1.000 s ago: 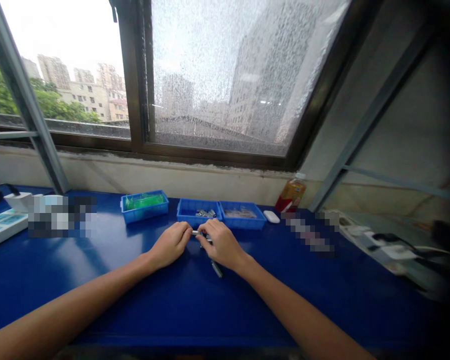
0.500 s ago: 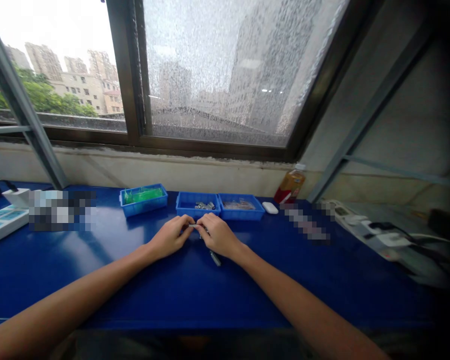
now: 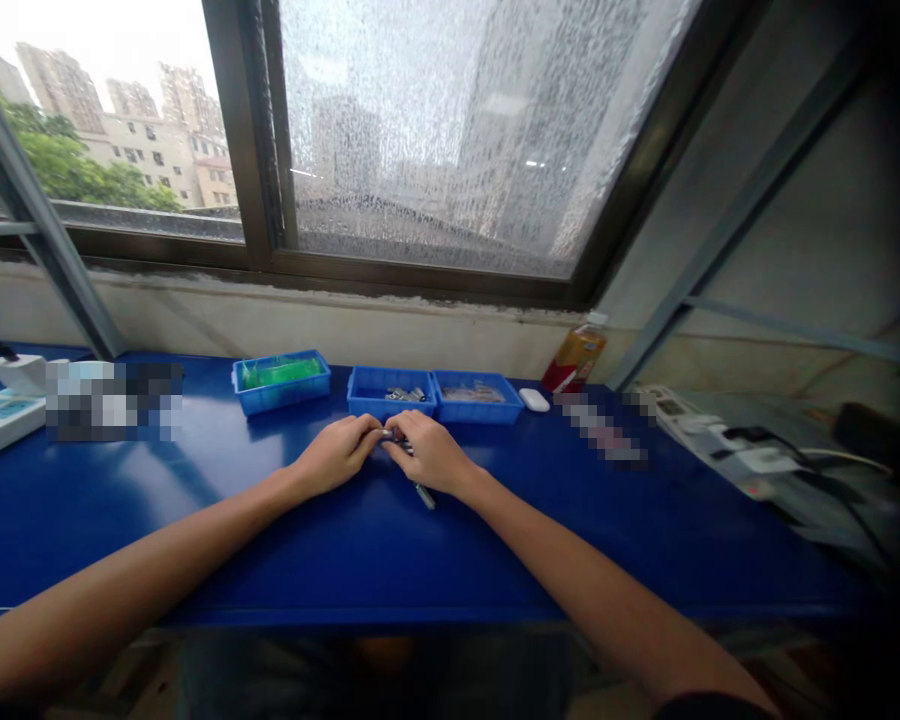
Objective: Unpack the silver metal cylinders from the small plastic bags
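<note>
Over the middle of the blue table (image 3: 330,560), my left hand (image 3: 339,452) and my right hand (image 3: 429,455) meet fingertip to fingertip. Both are closed in a pinch on a small metal part (image 3: 388,435), mostly covered by the fingers, so its exact kind is unclear. Under my right hand lies a slim grey metal piece (image 3: 424,496), its upper end hidden by the palm. Just beyond the fingers stands a blue bin (image 3: 367,408) with several small silvery metal parts (image 3: 406,394) in it.
Beside that bin is another blue bin (image 3: 480,412) of small clear-looking pieces. A third bin (image 3: 281,400) holds green items. Farther right are a white case (image 3: 534,400) and a drink bottle (image 3: 576,355). Power strips (image 3: 4,415) with plugs lie at the far left and right.
The whole view has shifted slightly, so the table appears higher. The hands stay together; the pinched part shows less and looks turned between the fingers.
</note>
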The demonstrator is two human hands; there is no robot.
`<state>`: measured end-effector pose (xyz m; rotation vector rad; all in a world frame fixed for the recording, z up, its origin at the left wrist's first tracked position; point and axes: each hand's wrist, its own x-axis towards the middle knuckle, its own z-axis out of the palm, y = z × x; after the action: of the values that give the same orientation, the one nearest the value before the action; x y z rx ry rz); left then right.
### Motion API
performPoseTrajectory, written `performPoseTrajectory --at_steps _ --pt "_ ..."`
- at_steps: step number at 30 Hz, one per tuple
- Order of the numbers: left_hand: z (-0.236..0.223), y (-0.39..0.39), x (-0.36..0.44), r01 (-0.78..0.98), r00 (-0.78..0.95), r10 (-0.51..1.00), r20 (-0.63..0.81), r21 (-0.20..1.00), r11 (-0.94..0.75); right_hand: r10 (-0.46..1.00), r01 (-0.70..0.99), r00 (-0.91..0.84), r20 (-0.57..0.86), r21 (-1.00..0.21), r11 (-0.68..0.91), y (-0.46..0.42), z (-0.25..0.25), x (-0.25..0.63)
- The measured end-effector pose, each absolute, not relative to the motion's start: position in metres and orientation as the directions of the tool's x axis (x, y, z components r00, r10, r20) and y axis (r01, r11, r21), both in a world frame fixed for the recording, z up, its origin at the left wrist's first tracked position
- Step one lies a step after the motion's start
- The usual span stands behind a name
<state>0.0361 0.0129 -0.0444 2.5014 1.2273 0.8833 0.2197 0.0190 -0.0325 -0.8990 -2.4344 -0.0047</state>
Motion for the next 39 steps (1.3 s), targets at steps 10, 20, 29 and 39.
performPoseTrajectory --at_steps 10,20,29,39 --pt "-0.0427 0.0097 0.0357 0.573 0.415 0.755 0.508 0.498 -0.65 0.609 0.6 -0.593 0.527 -0.214 0.771 0.021 -0.0346 0.2169" --pt "-0.0405 0.0091 0.035 0.638 0.415 0.768 0.488 0.446 -0.628 0.639 0.576 -0.529 0.559 -0.317 0.754 0.015 -0.0311 0.2179" --pt "-0.0412 0.007 0.0372 0.583 0.435 0.754 0.493 0.484 -0.653 0.679 0.584 -0.503 0.535 -0.369 0.723 0.0174 -0.0329 0.2168" --pt "-0.0401 0.0108 0.0349 0.654 0.415 0.789 0.453 0.455 -0.605 0.673 0.56 -0.503 0.542 -0.389 0.732 0.0158 -0.0341 0.2187"
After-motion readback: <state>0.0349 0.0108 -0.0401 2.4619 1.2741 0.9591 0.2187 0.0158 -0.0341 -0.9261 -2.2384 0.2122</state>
